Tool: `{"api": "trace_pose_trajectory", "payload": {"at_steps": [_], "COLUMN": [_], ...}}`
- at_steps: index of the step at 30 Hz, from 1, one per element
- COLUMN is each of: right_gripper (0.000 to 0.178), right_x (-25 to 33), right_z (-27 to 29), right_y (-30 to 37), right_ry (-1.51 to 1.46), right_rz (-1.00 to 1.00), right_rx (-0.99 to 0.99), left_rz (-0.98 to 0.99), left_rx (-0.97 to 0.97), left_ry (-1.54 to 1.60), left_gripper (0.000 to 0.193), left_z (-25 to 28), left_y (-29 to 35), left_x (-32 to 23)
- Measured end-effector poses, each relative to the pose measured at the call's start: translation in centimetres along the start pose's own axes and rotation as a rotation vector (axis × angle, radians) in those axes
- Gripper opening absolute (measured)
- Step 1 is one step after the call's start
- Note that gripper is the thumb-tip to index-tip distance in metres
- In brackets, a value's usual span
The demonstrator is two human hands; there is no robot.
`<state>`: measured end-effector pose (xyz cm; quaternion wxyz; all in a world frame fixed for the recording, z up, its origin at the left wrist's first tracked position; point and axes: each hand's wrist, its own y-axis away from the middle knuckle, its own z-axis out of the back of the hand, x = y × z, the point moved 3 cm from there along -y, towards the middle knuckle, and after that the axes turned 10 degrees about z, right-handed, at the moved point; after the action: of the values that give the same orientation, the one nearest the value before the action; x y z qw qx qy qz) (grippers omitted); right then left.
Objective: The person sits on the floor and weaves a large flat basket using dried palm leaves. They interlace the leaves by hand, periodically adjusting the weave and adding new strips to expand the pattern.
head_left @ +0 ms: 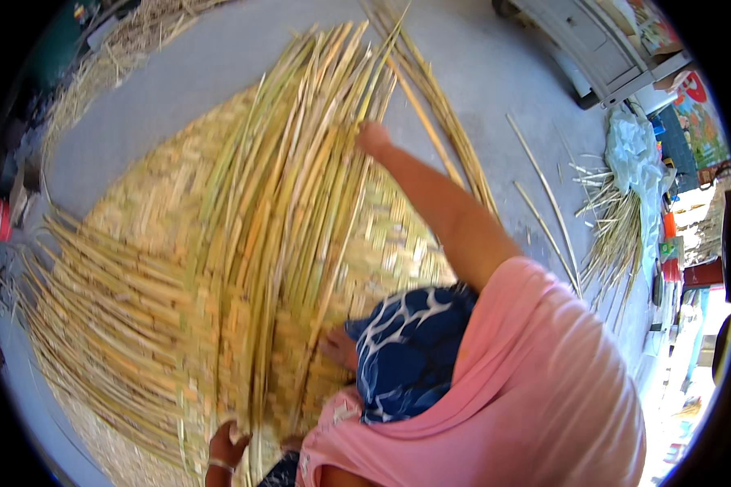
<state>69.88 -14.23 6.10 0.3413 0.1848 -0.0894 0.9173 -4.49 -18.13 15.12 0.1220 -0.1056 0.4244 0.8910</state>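
Note:
My right hand [372, 136] is stretched far forward, its fingers closed on a cane strip at the right side of a long bundle. These split cane strips [288, 178] run from near my feet to the far edge of a woven mat [138, 195]. Close to my body, my left hand [227, 445] is beside the near ends of the strips, thumb and fingers apart, with nothing visible in it. A second set of strips [114, 325] fans out crosswise on the left. My bare foot [339, 347] rests on the mat.
More long canes [447, 114] lie on the grey floor beyond the mat. To the right are a few loose strips [548, 207] and a pile of thin sticks [613, 235] under pale plastic sheeting [635, 150]. A grey wheeled cabinet [585, 40] stands far right.

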Motion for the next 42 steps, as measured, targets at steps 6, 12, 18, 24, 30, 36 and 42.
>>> {"api": "trace_pose_trajectory", "payload": {"at_steps": [6, 12, 18, 24, 30, 36, 42], "right_gripper": [0.03, 0.048, 0.04, 0.008, 0.012, 0.025, 0.021], "right_x": [2.4, 1.4, -1.8, -3.7, -0.5, -0.1, 0.6], "right_z": [1.6, 2.2, 1.3, 5.9, 14.7, 22.8, 30.7], "right_y": [-2.8, -5.1, -8.0, -10.7, -11.8, -12.4, -11.0], "right_ry": [-0.104, -0.144, -0.608, -1.459, -1.78, -1.72, -1.775], "right_rz": [-0.243, -0.398, -0.558, -0.551, -0.248, -0.025, 0.193], "right_rx": [0.06, 0.081, -0.291, -0.327, -0.247, -0.428, -0.565], "left_rz": [0.119, -0.014, -0.097, -0.088, -0.1, -0.074, -0.092], "left_rx": [0.03, -0.115, 0.26, 0.103, 0.1, 0.084, 0.001], "left_ry": [-0.011, 0.083, -0.2, -0.248, -0.187, -0.271, -0.379], "left_gripper": [0.042, 0.036, 0.044, 0.042, 0.042, 0.041, 0.043], "left_z": [8.4, 6.9, 1.8, 3.1, 4.0, 5.0, 7.7], "left_y": [-2.4, -6.7, -6.1, -6.5, -6.7, -4.8, -2.8], "left_x": [-1.5, -4.5, -4.3, -3.3, -5.4, -7.8, -9.0]}}
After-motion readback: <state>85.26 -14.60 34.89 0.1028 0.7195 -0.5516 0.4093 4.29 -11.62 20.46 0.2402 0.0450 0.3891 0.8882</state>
